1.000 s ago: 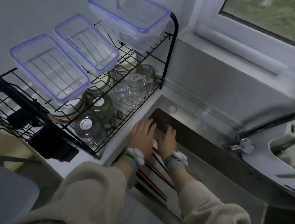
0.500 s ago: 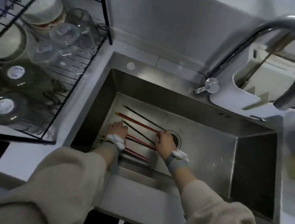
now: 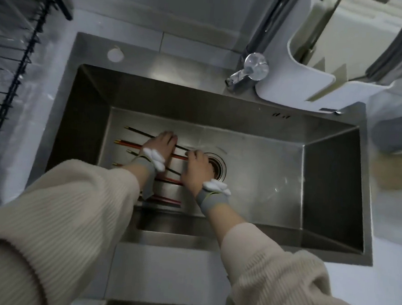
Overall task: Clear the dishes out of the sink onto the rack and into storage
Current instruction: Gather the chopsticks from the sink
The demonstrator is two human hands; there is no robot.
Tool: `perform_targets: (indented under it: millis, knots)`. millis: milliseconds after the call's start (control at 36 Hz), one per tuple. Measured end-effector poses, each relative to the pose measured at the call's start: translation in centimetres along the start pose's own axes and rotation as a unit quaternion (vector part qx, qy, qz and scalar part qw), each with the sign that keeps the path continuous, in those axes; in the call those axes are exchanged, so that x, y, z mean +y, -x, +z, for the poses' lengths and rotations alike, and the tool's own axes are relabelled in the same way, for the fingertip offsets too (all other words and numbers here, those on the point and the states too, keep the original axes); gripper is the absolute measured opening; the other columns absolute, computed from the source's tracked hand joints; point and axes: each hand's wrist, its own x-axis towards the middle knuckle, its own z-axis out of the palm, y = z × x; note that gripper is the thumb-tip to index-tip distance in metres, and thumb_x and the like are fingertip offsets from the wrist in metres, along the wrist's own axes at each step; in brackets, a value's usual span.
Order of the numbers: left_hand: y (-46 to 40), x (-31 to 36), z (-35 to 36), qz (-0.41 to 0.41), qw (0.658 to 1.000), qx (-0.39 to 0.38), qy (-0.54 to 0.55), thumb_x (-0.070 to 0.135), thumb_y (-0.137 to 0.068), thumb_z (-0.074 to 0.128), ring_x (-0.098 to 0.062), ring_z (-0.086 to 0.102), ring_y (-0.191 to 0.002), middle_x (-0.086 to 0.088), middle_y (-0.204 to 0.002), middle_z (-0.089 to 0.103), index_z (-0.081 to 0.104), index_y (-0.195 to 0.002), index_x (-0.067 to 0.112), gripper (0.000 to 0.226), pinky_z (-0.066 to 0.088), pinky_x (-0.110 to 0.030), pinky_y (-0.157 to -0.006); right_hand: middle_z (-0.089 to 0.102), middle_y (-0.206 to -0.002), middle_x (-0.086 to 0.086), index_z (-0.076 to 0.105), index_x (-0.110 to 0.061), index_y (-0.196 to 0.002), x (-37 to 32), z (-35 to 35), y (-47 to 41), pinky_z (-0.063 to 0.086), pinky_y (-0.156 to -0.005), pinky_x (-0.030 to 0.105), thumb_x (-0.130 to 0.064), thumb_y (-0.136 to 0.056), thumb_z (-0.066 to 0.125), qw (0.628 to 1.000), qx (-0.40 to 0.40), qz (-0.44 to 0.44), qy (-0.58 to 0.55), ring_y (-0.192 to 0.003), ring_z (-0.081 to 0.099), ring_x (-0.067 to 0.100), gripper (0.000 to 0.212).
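- Since half a second earlier, the head camera had swung further over the basin, and the left hand point(image 3: 161, 141) had slid away from the person's body along the sink floor, from the near sticks to the far ones; the right hand point(image 3: 196, 167) had barely shifted.
- Head view: both hands were down on the floor of the rectangular stainless-steel sink point(image 3: 332, 186), among the scattered slim red-and-black chopsticks point(image 3: 133, 144).
- Left hand lay flat over the far chopsticks, fingers fairly straight, pressing or raking, not clearly gripping anything.
- Right hand sat at the chopsticks' right ends, just beside the round drain point(image 3: 218, 164), fingers curled over; whether it actually pinched a stick, I could not tell.
- Chopsticks lay fanned across the left half of the floor, several partly under the wrists.
- Black wire dish rack point(image 3: 16, 75) waited at the left edge on the counter, blurred; the chrome tap handle point(image 3: 252, 68) sat behind the basin.
- Risk, as I judged it: thin round sticks on wet steel roll away from a flat palm, so a gather could miss some or nudge tips into the drain.
- Lifting an uneven bundle could let one slip out and clatter back.
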Motion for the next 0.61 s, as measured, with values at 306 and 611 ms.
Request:
perform_targets:
  millis: [306,611]
  knots:
    - [2.0,-0.6,2.5,-0.006,0.999,0.038,-0.038,0.022,-0.082,0.061,-0.028,0.047,-0.111,-0.009,-0.125,0.045,0.048,-0.120,0.013,0.041,0.035,-0.034,-0.086,0.037,-0.136,0.012,0.044,-0.014,-0.130,-0.7,1.5,1.7,0.034,-0.098,0.038,-0.011,-0.081,0.057,0.999,0.020,0.031,-0.030,-0.125,0.036,0.032,0.051]
    - [6.5,-1.1,1.6,0.071,0.985,-0.142,-0.061,0.062,-0.082,0.060,-0.024,0.047,-0.121,-0.006,-0.134,0.044,0.043,-0.131,0.014,0.070,0.039,-0.032,-0.097,0.039,-0.133,0.013,0.044,-0.015,-0.132,-0.6,1.5,2.3,0.035,-0.097,0.039,-0.011,-0.081,0.056,0.997,0.015,0.070,-0.037,-0.122,0.038,0.033,0.053]
